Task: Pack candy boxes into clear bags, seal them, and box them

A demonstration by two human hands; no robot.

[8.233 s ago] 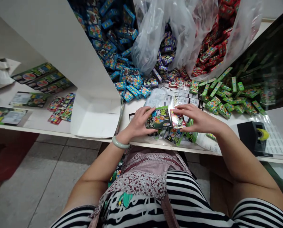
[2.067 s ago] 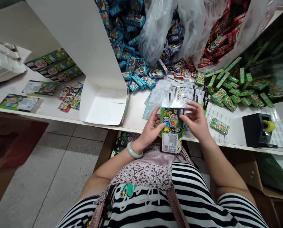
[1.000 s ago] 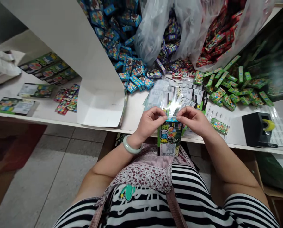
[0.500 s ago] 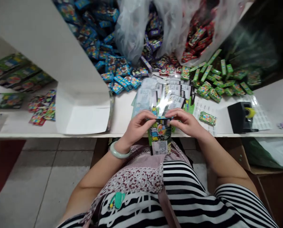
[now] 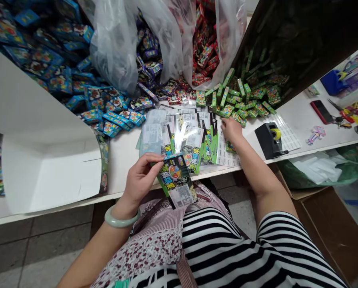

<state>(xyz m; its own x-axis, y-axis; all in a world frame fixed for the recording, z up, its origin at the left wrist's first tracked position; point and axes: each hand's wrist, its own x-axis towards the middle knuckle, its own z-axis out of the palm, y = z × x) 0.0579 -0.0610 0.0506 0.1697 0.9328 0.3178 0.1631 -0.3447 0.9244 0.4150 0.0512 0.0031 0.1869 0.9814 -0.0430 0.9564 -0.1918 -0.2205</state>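
Between thumb and fingers, my left hand [image 5: 144,176] pinches the upper left of a flat black-and-green printed packet [image 5: 179,180] with a pale label panel near its bottom. The packet is tilted, hanging over the table's front edge, and a strip of blue shows along its top. At the near edge of a heap of small green candy boxes [image 5: 227,110] is my right hand [image 5: 233,130], fingers bent downward. Its fingertips are partly hidden, so I cannot make out a grip. Beneath its wrist, a green box [image 5: 230,147] lies on a sheet of stickers [image 5: 227,158].
Clear sleeves with printed cards [image 5: 192,138] cover the middle of the table. Behind them are blue boxes [image 5: 115,120] and plastic bags holding purple boxes [image 5: 150,54] and red boxes [image 5: 205,56]. A tape dispenser [image 5: 269,140] stands right, a white curved carton [image 5: 53,172] left.
My right hand has let go of the packet and moved away to the green boxes. My left hand still holds the packet, now more tilted. The camera view has turned to the right.
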